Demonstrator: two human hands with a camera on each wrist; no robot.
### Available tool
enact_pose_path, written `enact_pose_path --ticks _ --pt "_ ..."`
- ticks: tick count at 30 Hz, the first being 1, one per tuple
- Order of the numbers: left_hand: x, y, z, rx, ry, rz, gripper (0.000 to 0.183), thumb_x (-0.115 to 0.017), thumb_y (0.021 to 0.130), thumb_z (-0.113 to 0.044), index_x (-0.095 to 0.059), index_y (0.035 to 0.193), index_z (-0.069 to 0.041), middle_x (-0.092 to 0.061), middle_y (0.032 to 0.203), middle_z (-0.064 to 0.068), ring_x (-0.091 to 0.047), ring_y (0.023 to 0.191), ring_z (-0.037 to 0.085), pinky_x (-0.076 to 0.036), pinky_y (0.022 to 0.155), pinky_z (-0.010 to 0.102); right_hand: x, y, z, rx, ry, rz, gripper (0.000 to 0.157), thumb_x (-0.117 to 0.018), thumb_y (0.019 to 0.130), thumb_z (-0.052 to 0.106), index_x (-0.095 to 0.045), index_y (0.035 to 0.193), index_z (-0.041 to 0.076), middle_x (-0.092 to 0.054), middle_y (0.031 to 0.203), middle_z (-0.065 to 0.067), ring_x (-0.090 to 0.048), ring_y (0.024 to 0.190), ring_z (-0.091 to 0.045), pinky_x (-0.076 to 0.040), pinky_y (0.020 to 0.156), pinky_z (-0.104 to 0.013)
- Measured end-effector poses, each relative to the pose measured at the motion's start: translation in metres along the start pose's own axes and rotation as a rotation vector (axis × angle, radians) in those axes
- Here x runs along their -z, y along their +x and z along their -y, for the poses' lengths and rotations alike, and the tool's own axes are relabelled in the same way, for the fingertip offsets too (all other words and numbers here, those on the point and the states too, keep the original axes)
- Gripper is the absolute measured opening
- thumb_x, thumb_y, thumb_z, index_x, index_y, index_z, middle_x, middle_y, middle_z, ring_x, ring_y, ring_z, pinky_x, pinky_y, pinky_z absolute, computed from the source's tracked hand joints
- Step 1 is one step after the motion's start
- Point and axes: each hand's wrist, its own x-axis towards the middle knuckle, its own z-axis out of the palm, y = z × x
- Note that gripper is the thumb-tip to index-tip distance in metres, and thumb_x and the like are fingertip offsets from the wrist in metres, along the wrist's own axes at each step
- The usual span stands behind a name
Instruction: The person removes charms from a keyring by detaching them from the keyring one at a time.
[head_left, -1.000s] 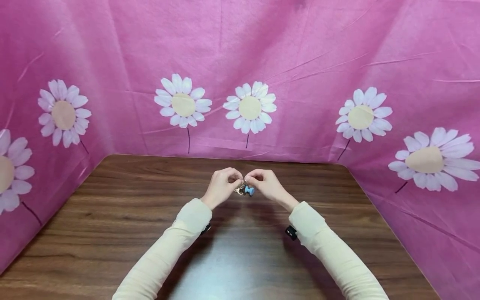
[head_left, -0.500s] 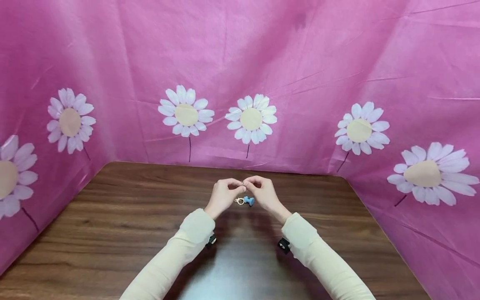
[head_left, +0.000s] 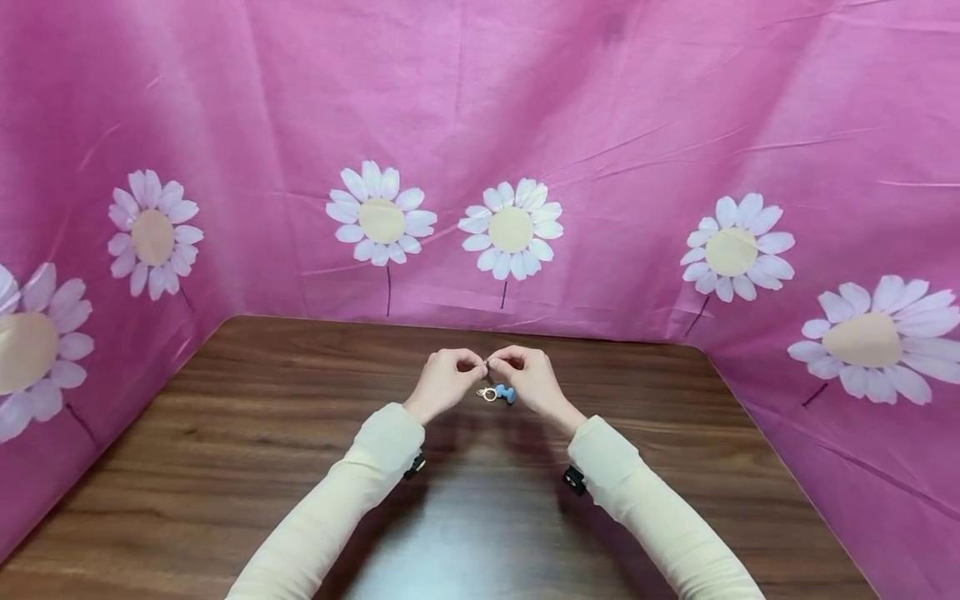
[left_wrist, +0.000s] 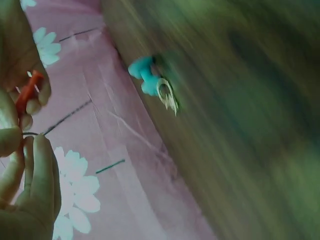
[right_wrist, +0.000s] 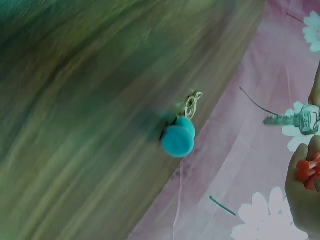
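Observation:
My left hand and right hand meet fingertip to fingertip above the table. In the left wrist view my left thumb and finger pinch a thin dark key ring. A key shows from it in the right wrist view, its blade sticking out sideways. My right fingers curl round a small red piece with a knobbed end, partly hidden by the fingers, and reach the ring too. Beneath the hands lies a blue spool-shaped charm with a gold ring and clasp.
A brown wood-grain table lies under both arms. A pink cloth printed with white daisies rises along its back and both sides.
Both hands have risen off the blue charm, which was right under the fingertips. Their fingertips overlapped half a second ago and now stand slightly apart. The blue charm stays on the table.

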Motion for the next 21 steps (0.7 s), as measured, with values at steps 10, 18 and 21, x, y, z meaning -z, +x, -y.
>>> enact_pose_path --ticks 10,18,21 --pt "0.005 0.004 0.0 -0.225 0.239 -0.047 0.005 -0.061 0.081 -0.013 -0.065 0.078 -0.015 -0.066 0.075 -0.004 -0.061 0.069 0.011 -0.048 0.066 0.029 0.01 0.001 0.004 0.219 -0.337 -0.065 0.007 -0.066 0.083 0.014 -0.072 0.085 0.01 -0.07 0.081 -0.001 -0.061 0.074 -0.013 -0.046 0.065 -0.028" --pt "0.007 0.008 0.003 -0.21 0.216 -0.117 0.005 -0.062 0.08 -0.015 -0.065 0.076 -0.016 -0.067 0.074 -0.006 -0.058 0.066 0.009 -0.046 0.065 0.029 0.017 0.008 0.01 0.253 -0.42 -0.024 0.009 -0.064 0.084 0.015 -0.072 0.087 0.01 -0.07 0.085 -0.002 -0.063 0.078 -0.016 -0.047 0.07 -0.034" --pt "0.004 0.005 0.004 -0.135 0.069 -0.109 0.005 -0.062 0.081 -0.016 -0.066 0.078 -0.015 -0.068 0.075 -0.004 -0.06 0.068 0.008 -0.046 0.066 0.026 0.019 0.005 0.011 0.21 -0.385 -0.013 0.009 -0.064 0.085 0.014 -0.071 0.087 0.009 -0.07 0.083 -0.002 -0.061 0.074 -0.014 -0.047 0.067 -0.031"
